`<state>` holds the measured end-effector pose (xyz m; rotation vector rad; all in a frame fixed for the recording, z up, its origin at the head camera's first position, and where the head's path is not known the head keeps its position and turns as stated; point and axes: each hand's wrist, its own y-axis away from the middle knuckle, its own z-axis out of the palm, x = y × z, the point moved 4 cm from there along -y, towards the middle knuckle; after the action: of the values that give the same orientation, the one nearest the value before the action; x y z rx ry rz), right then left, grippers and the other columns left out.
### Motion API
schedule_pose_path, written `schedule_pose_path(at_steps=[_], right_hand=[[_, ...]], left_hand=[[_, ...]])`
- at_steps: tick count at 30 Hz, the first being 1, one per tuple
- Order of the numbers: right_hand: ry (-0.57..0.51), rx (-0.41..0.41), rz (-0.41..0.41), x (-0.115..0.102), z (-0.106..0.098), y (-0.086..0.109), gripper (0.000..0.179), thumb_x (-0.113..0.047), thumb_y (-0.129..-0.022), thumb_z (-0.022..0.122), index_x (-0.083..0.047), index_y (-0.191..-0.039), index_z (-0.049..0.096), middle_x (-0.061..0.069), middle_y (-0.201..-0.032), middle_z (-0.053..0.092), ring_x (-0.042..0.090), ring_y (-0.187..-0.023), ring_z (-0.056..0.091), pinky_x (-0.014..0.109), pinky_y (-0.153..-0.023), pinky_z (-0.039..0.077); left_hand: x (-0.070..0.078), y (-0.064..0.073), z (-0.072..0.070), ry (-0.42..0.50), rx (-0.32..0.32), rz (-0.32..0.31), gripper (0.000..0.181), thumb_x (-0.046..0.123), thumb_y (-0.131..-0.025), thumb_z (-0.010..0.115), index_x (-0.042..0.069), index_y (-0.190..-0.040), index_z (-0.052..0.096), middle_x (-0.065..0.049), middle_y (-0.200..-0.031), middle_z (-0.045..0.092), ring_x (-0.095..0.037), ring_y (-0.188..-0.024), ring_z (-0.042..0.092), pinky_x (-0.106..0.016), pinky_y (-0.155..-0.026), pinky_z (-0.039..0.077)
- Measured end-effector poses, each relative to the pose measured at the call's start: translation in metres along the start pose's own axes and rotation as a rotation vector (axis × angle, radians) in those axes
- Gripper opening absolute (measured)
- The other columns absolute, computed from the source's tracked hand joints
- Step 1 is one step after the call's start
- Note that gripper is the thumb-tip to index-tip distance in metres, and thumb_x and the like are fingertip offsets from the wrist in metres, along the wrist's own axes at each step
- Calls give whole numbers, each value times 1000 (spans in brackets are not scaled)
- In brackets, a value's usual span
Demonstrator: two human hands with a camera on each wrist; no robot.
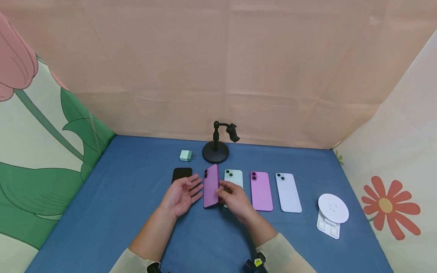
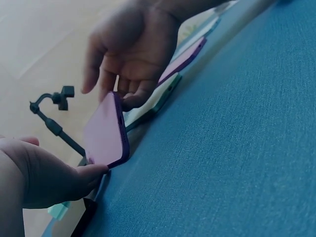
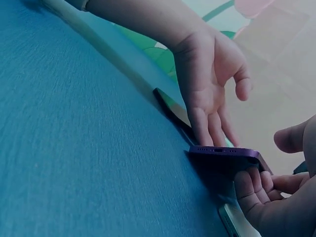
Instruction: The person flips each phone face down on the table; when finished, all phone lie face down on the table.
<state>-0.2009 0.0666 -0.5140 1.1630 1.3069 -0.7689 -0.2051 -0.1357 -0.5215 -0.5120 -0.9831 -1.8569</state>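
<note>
In the head view a purple smartphone is tilted between the two hands, its right edge raised and its camera side facing up. My left hand, palm turned upward and fingers straight, has its fingertips at the phone's left edge. At the raised right edge is my right hand; the right wrist view shows its curled fingers against the dark underside, with the thumb standing apart from the phone. Partly behind this hand lies a mint-green phone. Beyond the left fingers a black phone rests on the table.
A pink phone and a pale blue phone lie further right on the blue cloth. A black stand and a mint charger plug are at the back. At far right sits a white round-topped holder.
</note>
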Motion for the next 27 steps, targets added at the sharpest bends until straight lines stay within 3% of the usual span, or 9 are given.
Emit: schedule_pose_path(at_steps=[13,20,27], right_hand=[[46,-10,35,10,-1,-1,55,-28,-101,66,0,-147,55,9,-105,63,20,-84,62,30,-70,54],[48,-42,41,10,1,1,55,-28,-101,65,1,-147,55,8,-104,64,18,-64,60,29,-53,49],[54,-51,45,14,1,0,53,-29,-101,65,-1,-145,57,9,-104,65,18,-62,61,29,-51,50]], left_hand=[[3,3,-1,-1,31,2,65,11,-101,35,3,-164,23,-19,-170,21,-39,-155,22,-56,-125,18],[6,8,-1,-9,53,6,66,11,-100,37,5,-164,25,-17,-170,23,-36,-156,22,-54,-126,19],[7,11,-3,-12,66,13,64,10,-101,35,5,-164,26,-16,-170,22,-35,-156,21,-54,-126,18]])
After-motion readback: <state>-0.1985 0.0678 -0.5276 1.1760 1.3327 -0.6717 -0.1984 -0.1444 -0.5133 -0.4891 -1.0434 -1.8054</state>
